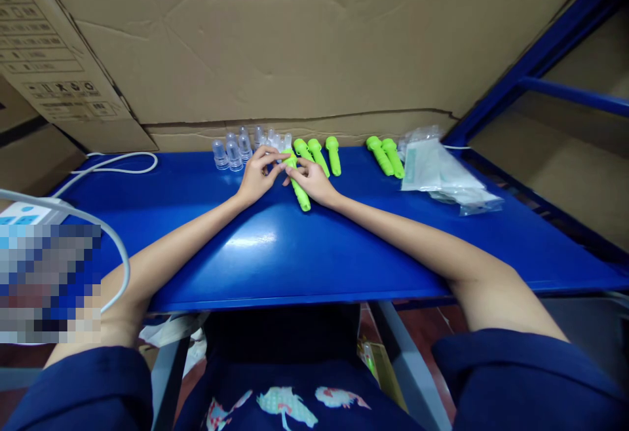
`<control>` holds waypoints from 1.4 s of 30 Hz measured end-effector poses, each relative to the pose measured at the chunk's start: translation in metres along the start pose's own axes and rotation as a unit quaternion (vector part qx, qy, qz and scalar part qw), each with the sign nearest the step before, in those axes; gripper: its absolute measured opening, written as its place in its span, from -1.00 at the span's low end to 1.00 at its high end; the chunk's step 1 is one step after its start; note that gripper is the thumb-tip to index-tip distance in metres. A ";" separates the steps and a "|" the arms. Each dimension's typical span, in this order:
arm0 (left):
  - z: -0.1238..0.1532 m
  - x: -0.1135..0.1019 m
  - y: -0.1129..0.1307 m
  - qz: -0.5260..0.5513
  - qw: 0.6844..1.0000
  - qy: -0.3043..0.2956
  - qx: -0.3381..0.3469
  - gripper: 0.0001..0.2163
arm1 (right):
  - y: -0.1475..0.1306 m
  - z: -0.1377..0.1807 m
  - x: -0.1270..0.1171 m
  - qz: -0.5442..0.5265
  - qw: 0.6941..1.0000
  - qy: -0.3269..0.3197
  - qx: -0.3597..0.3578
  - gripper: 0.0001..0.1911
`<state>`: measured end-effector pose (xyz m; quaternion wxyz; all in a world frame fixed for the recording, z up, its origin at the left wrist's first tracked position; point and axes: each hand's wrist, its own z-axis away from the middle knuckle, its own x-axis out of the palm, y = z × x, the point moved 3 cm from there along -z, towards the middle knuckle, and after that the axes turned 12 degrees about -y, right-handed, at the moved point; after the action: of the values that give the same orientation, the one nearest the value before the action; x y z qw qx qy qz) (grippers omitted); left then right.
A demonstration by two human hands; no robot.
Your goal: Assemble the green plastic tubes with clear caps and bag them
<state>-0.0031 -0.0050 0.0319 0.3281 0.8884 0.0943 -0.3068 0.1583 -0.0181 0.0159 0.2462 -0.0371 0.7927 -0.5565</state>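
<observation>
A lime-green flashlight (301,198) is held just above the blue table, its narrow end pointing toward me. My left hand (259,174) pinches at its wider far end, fingers closed. Around its upper part, my right hand (318,182) is closed too, thumb and fingers on the head and body. My fingers hide part of the head. Right behind my right hand lie more green flashlights (318,156), and another one (333,156) is slightly apart from them. Several clear plastic caps (232,151) stand upright behind my left hand.
Two green flashlights (386,158) lie farther right, beside a pile of clear plastic bags (439,172). A white cable (113,234) loops across the left near a power strip (34,211). Cardboard (304,44) walls the back of the blue table (304,261); a blue frame post (533,51) rises right.
</observation>
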 end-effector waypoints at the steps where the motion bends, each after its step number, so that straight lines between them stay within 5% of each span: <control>1: 0.000 0.000 -0.001 0.003 1.000 0.003 0.000 -0.84 | 0.000 0.000 0.000 0.000 1.000 -0.001 0.003 -0.46; 14: -0.002 0.003 -0.011 0.048 0.998 0.016 -0.038 -0.89 | 0.001 0.000 -0.001 0.016 1.000 0.012 0.022 -0.57; 42: -0.002 0.005 -0.017 0.080 0.994 0.014 -0.069 -0.88 | 0.001 0.001 -0.001 0.015 1.000 0.011 0.023 -0.46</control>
<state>-0.0044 0.0091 0.0216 0.4110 0.8725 0.0489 -0.2596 0.1601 -0.0179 0.0155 0.2470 -0.0133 0.7826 -0.5713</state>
